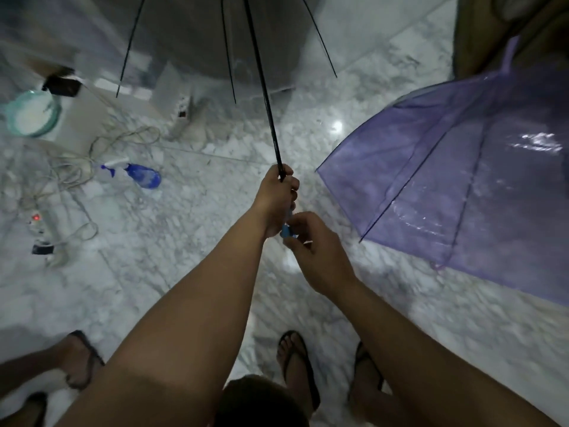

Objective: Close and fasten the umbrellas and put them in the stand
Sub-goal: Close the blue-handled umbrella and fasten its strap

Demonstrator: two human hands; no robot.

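The floor (pixel 191 272) is polished white marble with grey veining, laid in large slabs with thin joints, and a bright spot of light (pixel 336 126) glares off it near the middle. At the far left a pale low ledge (pixel 83 115) carries a mint-green bowl (pixel 32 114). Tangled pale cables (pixel 92 155) run over the floor to a power strip (pixel 43 226) with a red lamp, and a blue spray bottle (pixel 138 175) lies beside them. The room is dim and the picture blurred.

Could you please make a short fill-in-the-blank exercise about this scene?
1. The left hand grips the black shaft of the clear umbrella, which is ___.
2. The open umbrella on the marble floor is ___ in colour.
3. The blue spray bottle lies ___ of the hands.

Missing: open; purple; left
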